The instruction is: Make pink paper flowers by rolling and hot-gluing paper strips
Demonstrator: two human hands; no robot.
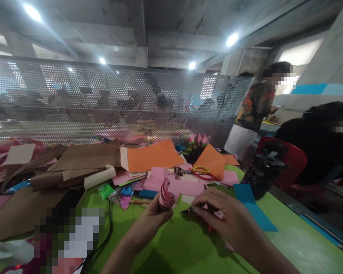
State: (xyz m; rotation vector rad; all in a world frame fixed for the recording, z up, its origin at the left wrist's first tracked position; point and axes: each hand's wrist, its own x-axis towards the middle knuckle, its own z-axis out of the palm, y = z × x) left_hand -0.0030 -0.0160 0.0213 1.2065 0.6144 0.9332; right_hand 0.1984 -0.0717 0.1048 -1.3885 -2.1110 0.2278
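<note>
In the head view, the person's left hand (153, 221) is closed around a rolled pink piece (167, 198), its folded top rising above the fingers over the green table (171, 251). The right hand (224, 209) pinches a dark pointed tool (188, 210), its tip aimed toward the left hand and apart from the pink piece; the tool's exact kind is too blurred to tell. Just right of that hand lies blue paper (258, 213). Beyond both hands are pink sheets (187, 187), an orange sheet (151, 156) and brown sheets (88, 155), before a perforated screen (117, 102).
</note>
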